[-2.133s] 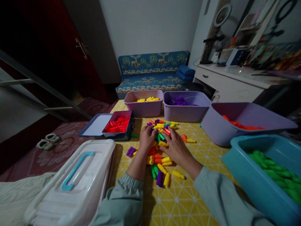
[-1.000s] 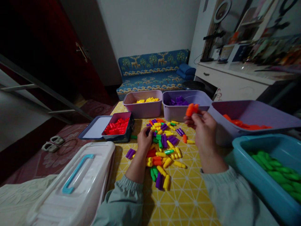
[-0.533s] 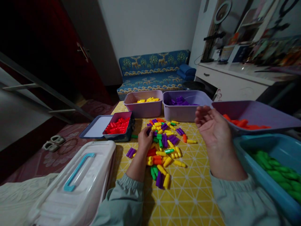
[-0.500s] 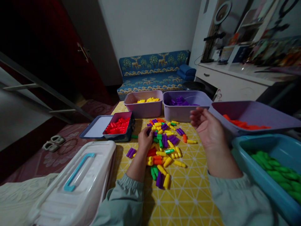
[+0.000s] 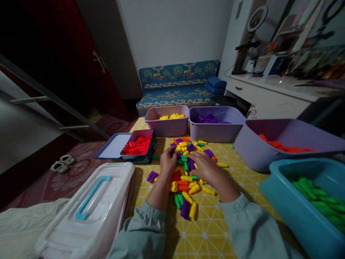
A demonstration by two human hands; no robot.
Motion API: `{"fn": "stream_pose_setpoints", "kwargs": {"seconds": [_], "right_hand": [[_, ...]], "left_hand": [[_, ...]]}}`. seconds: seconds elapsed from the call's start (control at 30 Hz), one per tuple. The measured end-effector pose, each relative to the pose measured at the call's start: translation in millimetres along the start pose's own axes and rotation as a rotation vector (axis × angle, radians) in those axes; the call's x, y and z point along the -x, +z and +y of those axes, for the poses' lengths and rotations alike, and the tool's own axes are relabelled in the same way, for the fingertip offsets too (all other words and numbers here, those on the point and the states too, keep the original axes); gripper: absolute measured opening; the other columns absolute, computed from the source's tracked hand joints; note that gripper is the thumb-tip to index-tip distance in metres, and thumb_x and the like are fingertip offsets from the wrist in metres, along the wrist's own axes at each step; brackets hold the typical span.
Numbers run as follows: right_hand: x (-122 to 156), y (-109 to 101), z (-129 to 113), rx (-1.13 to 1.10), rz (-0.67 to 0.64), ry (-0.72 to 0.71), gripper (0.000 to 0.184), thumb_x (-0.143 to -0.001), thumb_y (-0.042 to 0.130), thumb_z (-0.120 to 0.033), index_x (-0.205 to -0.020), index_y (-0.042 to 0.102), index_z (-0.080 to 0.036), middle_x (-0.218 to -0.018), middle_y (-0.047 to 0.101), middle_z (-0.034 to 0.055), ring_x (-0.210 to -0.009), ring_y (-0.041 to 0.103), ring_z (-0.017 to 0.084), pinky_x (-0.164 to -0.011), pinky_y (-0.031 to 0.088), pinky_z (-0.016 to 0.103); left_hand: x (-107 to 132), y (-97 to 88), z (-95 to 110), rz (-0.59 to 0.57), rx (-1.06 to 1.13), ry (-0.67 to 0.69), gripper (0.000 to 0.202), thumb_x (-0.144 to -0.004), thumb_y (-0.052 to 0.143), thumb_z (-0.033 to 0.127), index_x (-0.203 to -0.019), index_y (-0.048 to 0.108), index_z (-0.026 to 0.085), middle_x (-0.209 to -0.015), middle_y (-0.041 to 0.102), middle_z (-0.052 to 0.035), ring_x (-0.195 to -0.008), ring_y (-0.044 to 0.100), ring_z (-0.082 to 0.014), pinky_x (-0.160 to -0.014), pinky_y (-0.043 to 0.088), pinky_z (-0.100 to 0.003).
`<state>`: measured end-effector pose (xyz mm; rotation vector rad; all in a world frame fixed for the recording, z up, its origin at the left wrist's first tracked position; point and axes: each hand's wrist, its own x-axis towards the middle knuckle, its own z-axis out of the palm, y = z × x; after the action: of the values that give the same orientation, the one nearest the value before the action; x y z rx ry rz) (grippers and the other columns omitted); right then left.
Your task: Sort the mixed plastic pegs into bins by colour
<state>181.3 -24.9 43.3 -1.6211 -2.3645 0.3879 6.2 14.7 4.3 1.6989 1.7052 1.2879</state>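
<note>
Bright pieces [image 5: 184, 186] lie in front of the pink tub [image 5: 169, 128]; I can't tell if left hand [image 5: 168, 164] or right hand [image 5: 207, 169] holds any; pinch softly.

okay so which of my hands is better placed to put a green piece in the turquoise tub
Probably your right hand: it is at the side of the loose pieces nearer the turquoise tub. Your left hand is on the other side, nearer the tin of red pieces.
</note>
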Motion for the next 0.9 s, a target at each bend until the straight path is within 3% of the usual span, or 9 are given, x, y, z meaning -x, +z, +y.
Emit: {"fn": "stream_pose_setpoints", "kwargs": {"seconds": [0.33,0.57,0.73,0.9], "right_hand": [[0,5,-5,0.058,-0.015,0.009,0.06,-0.071,0.056,-0.011,-0.131,0.054,-0.016,-0.135,0.054,0.0124,-0.126,0.047,0.025,-0.106,0.033,0.037],[-1,1,-5,0.056,-0.012,-0.046,0.066,-0.068,0.061,-0.017,-0.134,0.053,-0.02,-0.133,0.056,0.0127,-0.121,0.052,0.028,-0.102,0.037,0.04],[-2,-1,0,-0.026,0.063,-0.011,0.045,-0.073,0.059,-0.02,-0.118,0.066,-0.023,-0.121,0.065,0.0095,-0.112,0.059,0.025,-0.097,0.042,0.035],[-4,0,6,-0.099,0.086,-0.011,0.035,-0.074,0.06,-0.022,-0.107,0.071,-0.024,-0.112,0.07,0.0048,-0.104,0.063,0.02,-0.093,0.045,0.03]], "left_hand": [[1,-1.9,8,0.01,0.073,-0.018,0.022,-0.084,0.06,0.021,-0.1,0.073,0.015,-0.099,0.075,-0.0093,-0.093,0.07,-0.0222,-0.087,0.053,-0.033],[3,-3.7,12,0.049,0.123,0.012,0.019,-0.084,0.06,0.022,-0.094,0.074,0.017,-0.095,0.076,-0.0073,-0.09,0.069,-0.0198,-0.085,0.052,-0.03],[5,-3.9,13,0.084,0.129,0.067,0.02,-0.085,0.058,0.023,-0.095,0.074,0.018,-0.098,0.075,-0.0066,-0.094,0.068,-0.0194,-0.085,0.05,-0.03],[5,-1.6,14,-0.001,0.162,0.111,0.02,-0.085,0.059,0.028,-0.094,0.075,0.019,-0.095,0.075,-0.0057,-0.089,0.068,-0.0189,-0.079,0.051,-0.028]]}}
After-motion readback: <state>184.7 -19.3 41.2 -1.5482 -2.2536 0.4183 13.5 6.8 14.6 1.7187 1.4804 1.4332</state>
